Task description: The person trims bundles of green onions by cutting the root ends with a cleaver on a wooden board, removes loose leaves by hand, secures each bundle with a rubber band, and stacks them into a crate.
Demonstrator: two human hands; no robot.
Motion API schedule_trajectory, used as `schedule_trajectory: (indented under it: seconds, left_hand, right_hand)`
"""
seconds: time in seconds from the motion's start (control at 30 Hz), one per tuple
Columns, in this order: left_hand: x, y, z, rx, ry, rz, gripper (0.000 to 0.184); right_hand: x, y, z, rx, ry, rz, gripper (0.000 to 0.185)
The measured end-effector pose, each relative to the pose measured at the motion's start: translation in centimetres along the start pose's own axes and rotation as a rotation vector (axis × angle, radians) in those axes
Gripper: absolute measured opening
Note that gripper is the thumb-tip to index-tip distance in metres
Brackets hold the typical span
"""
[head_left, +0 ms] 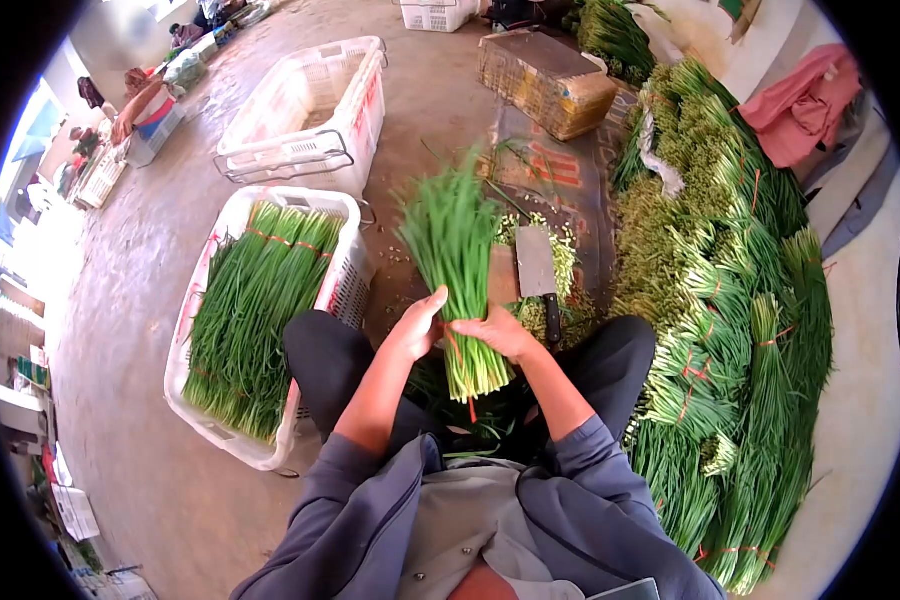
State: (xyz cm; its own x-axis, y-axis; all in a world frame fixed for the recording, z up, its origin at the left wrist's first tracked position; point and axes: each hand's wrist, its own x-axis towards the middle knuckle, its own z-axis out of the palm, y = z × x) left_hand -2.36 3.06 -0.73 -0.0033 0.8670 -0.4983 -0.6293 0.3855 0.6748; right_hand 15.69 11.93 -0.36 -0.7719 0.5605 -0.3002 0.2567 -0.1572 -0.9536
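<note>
A bundle of green stalks stands upright between my hands, its leafy tops blurred and its pale cut ends toward me. My left hand wraps round its left side, thumb pointing up. From the right, my right hand closes round the same bundle. A red tie circles the stalks at my fingers, one end hanging below. Just right of the bundle, a cleaver with a black handle lies over pale trimmings.
Left of my knee is a white crate of tied green bundles. Behind it stands another white crate. A taped cardboard box sits farther back. Along the right wall lies a long pile of stalk bundles, beneath a pink garment.
</note>
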Motion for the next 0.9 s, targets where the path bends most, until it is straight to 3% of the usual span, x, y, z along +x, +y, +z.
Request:
schedule_trajectory:
  seconds: [0.1, 0.23, 0.3, 0.33, 0.43, 0.57, 0.7, 0.73, 0.8, 0.83, 0.87, 0.9]
  left_hand:
    - [2.4, -0.8, 0.4, -0.408, -0.014, 0.066, 0.057]
    - [2.3, -0.8, 0.6, -0.512, -0.045, 0.114, 0.066]
    - [1.8, -0.3, 0.8, -0.486, -0.075, 0.155, 0.069]
    - [1.9, -0.1, 0.6, -0.491, -0.073, 0.155, 0.069]
    - [1.7, -0.1, 0.1, -0.474, -0.080, 0.178, 0.073]
    - [1.8, -0.1, 0.4, -0.495, -0.054, 0.245, 0.075]
    - [1.7, 0.1, 0.5, -0.492, -0.043, 0.245, 0.076]
    - [1.6, 0.2, 0.4, -0.473, -0.028, 0.267, 0.076]
    - [1.2, 0.4, 0.4, -0.535, -0.104, 0.246, 0.066]
    - [1.2, 0.5, 0.6, -0.585, -0.108, 0.258, 0.061]
    - [1.2, 0.5, 0.6, -0.577, -0.118, 0.261, 0.061]
    - [1.3, 0.5, 0.8, -0.586, -0.149, 0.271, 0.060]
  right_hand:
    - [-2.0, -0.2, 1.8, -0.131, 0.022, -0.224, 0.095]
    - [-5.2, -4.2, 1.8, -0.375, 0.076, -0.142, 0.109]
    - [-6.0, -5.2, 2.4, -0.528, 0.300, -0.042, 0.091]
    - [-5.7, -4.9, 2.4, -0.531, 0.296, -0.039, 0.091]
    - [-5.3, -4.5, 3.4, -0.627, 0.519, -0.324, 0.029]
    - [-5.3, -5.2, 4.8, -0.780, 0.477, -0.509, 0.017]
    - [-5.0, -6.0, 5.6, -0.847, 0.549, -0.601, 0.020]
    - [-5.1, -6.5, 5.6, -0.728, 0.510, -0.291, 0.030]
    - [-4.6, -7.4, 4.4, -0.833, 0.632, -0.248, 0.046]
    - [-4.1, -7.4, 3.9, -0.794, 0.608, -0.159, 0.071]
    - [-3.7, -7.2, 3.6, -0.793, 0.618, -0.166, 0.071]
    - [-3.3, -6.9, 3.2, -0.636, 0.525, -0.081, 0.083]
